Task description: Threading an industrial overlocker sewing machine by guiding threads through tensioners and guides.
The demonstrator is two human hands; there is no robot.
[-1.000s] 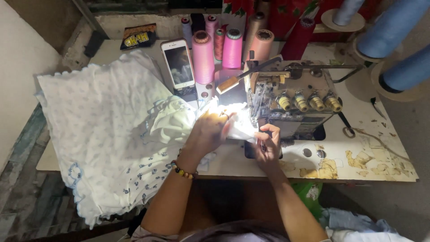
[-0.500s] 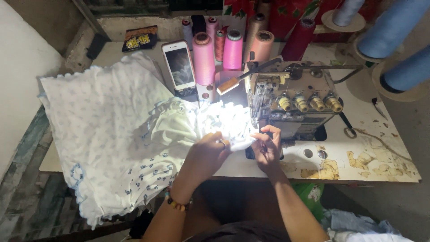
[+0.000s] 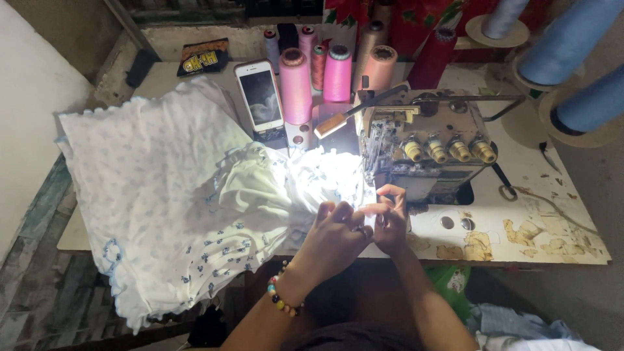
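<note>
- Two hands meet at the front edge of the sewing table (image 3: pixel 552 214), just before the overlock machine (image 3: pixel 426 146)
- Left hand (image 3: pixel 335 234), beaded bracelet (image 3: pixel 281 300) on its wrist, has its fingers curled onto the lit edge of the white printed fabric (image 3: pixel 169 195), pinching it
- Right hand (image 3: pixel 390 218) touches the left, fingertips narrowed on the same bright bit of cloth under the machine's lamp; what exactly it grips is washed out by glare
- Fabric lies heaped over the table's left half, hanging off the front
- Behind: a phone (image 3: pixel 260 96) propped against pink thread cones (image 3: pixel 296 84)
</note>
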